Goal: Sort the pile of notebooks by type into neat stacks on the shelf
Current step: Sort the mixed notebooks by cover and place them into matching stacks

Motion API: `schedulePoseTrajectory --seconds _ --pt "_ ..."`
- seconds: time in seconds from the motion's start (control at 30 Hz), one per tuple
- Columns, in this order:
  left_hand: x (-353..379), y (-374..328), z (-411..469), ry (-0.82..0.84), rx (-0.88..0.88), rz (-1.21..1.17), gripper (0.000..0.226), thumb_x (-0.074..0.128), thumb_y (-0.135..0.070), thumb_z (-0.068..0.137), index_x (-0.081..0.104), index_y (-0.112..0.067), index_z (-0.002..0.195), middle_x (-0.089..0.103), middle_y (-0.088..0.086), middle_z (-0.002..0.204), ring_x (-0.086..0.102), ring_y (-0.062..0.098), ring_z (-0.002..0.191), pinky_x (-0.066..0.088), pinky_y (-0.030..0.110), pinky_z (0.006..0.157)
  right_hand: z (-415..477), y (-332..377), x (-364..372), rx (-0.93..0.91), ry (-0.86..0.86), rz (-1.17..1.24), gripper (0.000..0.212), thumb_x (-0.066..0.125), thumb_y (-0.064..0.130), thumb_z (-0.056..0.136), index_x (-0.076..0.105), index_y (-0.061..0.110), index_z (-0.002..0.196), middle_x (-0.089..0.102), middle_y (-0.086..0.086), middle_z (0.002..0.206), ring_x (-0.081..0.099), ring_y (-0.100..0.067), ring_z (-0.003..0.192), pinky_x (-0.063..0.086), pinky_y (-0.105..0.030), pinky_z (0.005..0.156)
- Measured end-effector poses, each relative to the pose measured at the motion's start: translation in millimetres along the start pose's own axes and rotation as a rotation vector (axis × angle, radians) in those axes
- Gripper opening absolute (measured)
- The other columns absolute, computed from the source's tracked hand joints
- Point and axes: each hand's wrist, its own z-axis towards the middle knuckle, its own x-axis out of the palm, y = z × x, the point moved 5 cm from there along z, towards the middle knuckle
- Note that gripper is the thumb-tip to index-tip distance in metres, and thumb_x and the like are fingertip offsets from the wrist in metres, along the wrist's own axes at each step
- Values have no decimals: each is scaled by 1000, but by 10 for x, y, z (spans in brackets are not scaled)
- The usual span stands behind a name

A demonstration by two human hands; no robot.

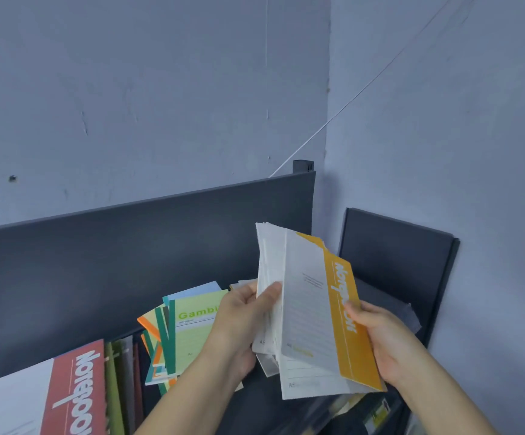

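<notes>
I hold a bundle of white-and-yellow notebooks [311, 309] upright above the dark shelf [129, 246]. My left hand [242, 318] grips the bundle's left side, thumb across the white covers. My right hand [377, 337] holds the front notebook by its yellow spine strip. On the shelf behind my left hand lies a loose pile with a green Gambol notebook [192, 328] on top and orange and teal ones under it. At the lower left lies a red-and-white notebook [69, 394] beside several upright spines [123, 381].
The shelf's dark back panel [148, 227] runs across the view, with a dark side panel [396, 262] at the right by the wall corner. A thin white cord [333, 120] slants up the wall. A lower level with small items [377, 412] shows at the bottom right.
</notes>
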Motion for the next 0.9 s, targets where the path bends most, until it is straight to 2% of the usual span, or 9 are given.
schedulePoseTrajectory --seconds 0.1,0.27,0.33,0.4,0.43,0.57,0.7,0.8,0.9 --pt "7 -31 2 42 -45 -117 15 68 -16 85 68 -6 96 75 14 86 70 25 63 56 31 50 18 -58 35 37 71 71 34 55 17 87 62 5 119 72 -17 102 72 -30 81 57 -37 64" --pt "34 -37 52 64 -28 -193 14 60 -20 93 66 -7 91 75 11 84 72 23 67 59 33 55 38 -21 108 79 51 260 34 47 17 95 57 3 124 73 -17 87 72 -28 65 57 -33 49" --pt "42 -38 64 80 -26 -195 14 58 -15 94 68 -6 87 76 12 85 73 23 70 60 35 61 26 17 154 95 45 320 31 37 11 100 63 -4 106 71 -19 71 70 -26 53 53 -30 39" --pt "37 -42 73 86 -23 -195 16 57 -13 94 69 -5 87 76 13 87 73 23 72 61 36 64 12 59 191 110 30 344 47 31 8 102 67 -9 76 67 -19 56 65 -25 41 47 -27 30" --pt "34 -50 69 88 -21 -190 16 57 -12 95 68 -5 87 76 13 87 73 23 72 61 35 63 21 66 193 109 29 329 48 32 9 101 67 -9 74 67 -20 57 66 -26 43 48 -29 31" --pt "-24 -101 100 60 31 -91 19 54 -16 97 67 -4 91 76 10 82 72 19 65 57 27 54 133 89 113 69 -61 45 27 46 21 97 63 5 112 74 -13 89 72 -28 73 56 -38 62" --pt "-44 -126 179 95 66 185 38 42 -30 103 71 -6 102 76 8 97 71 23 85 56 31 73 266 315 34 14 -166 -216 21 53 17 95 64 7 110 71 -16 102 67 -35 94 51 -52 83" --pt "-61 -111 292 126 105 386 36 44 -27 101 71 -3 95 74 -1 95 69 16 90 56 23 77 410 543 -24 -23 -205 -353 16 55 16 94 65 7 103 70 -16 100 66 -36 94 46 -57 93" --pt "-53 -65 417 140 170 563 18 53 -25 96 54 -13 82 48 1 87 48 16 81 45 26 81 590 707 -87 -52 -261 -488 13 57 20 93 64 10 99 70 -13 98 66 -34 91 46 -55 94"
